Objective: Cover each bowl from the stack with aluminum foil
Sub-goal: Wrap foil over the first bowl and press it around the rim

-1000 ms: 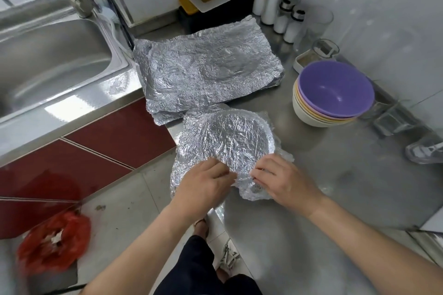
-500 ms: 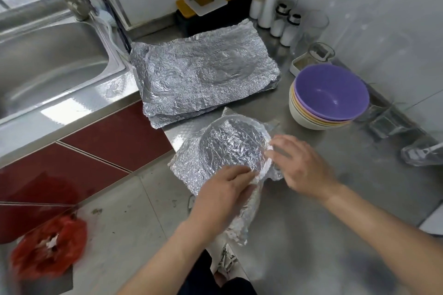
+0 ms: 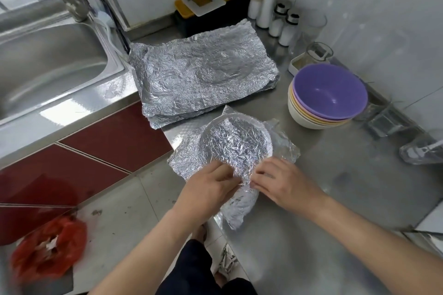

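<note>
The left hand (image 3: pixel 208 190) and right hand (image 3: pixel 285 182) both pinch the foil-covered bowl (image 3: pixel 236 143) at its 6 o'clock rim on the steel counter (image 3: pixel 311 246). The bowl stack (image 3: pixel 328 97) stands at its 2 o'clock.

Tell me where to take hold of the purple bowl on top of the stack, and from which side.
Best take the purple bowl by its near-left rim, thumb inside, coming from the front left. It sits upright, nested in the stack, so only the rim is free, and glass containers crowd its far and right sides.
</note>
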Demonstrator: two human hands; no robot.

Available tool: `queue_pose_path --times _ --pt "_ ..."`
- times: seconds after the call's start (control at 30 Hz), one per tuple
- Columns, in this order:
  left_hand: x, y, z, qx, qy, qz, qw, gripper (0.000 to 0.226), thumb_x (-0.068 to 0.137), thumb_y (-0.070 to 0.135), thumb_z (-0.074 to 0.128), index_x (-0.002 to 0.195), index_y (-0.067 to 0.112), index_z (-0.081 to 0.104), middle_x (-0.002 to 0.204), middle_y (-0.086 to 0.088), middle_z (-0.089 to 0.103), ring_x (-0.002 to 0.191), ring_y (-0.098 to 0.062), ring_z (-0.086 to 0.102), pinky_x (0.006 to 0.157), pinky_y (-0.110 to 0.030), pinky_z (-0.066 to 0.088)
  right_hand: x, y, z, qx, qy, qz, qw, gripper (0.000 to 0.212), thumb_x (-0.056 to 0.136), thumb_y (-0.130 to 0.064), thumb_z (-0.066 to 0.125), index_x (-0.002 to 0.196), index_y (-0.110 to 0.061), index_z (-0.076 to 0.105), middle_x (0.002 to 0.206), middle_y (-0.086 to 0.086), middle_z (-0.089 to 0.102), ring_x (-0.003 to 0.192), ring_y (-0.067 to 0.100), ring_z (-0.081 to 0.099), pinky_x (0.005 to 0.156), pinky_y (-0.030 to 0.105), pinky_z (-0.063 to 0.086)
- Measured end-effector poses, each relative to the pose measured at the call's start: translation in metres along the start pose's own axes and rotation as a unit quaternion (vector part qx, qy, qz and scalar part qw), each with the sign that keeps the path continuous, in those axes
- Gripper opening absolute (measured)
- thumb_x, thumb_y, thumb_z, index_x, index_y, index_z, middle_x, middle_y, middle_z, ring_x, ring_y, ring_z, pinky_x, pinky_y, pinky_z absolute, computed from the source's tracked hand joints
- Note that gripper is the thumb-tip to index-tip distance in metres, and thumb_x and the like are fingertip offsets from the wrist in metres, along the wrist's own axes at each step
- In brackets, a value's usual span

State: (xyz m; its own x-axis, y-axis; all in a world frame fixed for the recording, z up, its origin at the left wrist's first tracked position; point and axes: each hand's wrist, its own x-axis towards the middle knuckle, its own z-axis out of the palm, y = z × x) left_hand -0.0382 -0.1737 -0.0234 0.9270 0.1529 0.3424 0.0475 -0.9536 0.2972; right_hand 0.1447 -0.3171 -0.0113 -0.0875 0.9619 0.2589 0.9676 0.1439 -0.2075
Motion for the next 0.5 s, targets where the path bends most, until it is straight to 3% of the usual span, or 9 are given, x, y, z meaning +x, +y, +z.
queue_pose_path --times 0.07,0.23,0.37,0.5 --pt "0.001 0.001 0.003 0.017 0.006 0.016 1.0 0.025 0.098 0.027 0.055 0.094 0.014 0.075 0.085 0.002 0.062 0.076 -0.019 0.055 0.064 -0.031 0.049 0.001 0.0 0.002 -0.023 -0.007 0.0 1.0 0.002 0.088 -0.017 0.064 0.087 -0.015 0.066 0.088 0.001 0.059 0.083 0.024 0.057 0.068 0.037 0.047" --pt "0.004 0.009 0.019 0.054 0.025 -0.005 0.998 0.02 0.097 0.019 0.059 0.082 0.014 0.071 0.078 0.002 0.059 0.068 -0.02 0.052 0.058 -0.034 0.047 0.011 0.005 0.004 -0.088 0.009 -0.023 0.996 0.024 0.085 -0.003 0.043 0.08 -0.014 0.064 0.082 0.002 0.06 0.078 0.025 0.058 0.072 0.036 0.042" --pt "0.02 0.033 0.025 0.052 0.026 -0.113 0.992 0.007 0.085 0.023 0.067 0.079 0.018 0.068 0.076 0.002 0.059 0.068 -0.02 0.052 0.055 -0.035 0.047 0.014 0.02 -0.004 -0.106 0.025 -0.001 0.994 0.022 0.084 -0.006 0.048 0.084 -0.018 0.066 0.09 -0.003 0.063 0.097 0.02 0.056 0.081 0.034 0.035" --pt "0.03 0.039 0.01 -0.042 0.03 -0.147 0.988 0.014 0.085 0.026 0.069 0.092 0.015 0.075 0.086 0.002 0.068 0.075 -0.021 0.061 0.057 -0.03 0.052 0.01 0.029 -0.015 -0.059 0.005 0.059 0.997 0.035 0.076 0.0 0.053 0.102 -0.019 0.066 0.111 -0.004 0.062 0.111 0.021 0.053 0.08 0.032 0.034"
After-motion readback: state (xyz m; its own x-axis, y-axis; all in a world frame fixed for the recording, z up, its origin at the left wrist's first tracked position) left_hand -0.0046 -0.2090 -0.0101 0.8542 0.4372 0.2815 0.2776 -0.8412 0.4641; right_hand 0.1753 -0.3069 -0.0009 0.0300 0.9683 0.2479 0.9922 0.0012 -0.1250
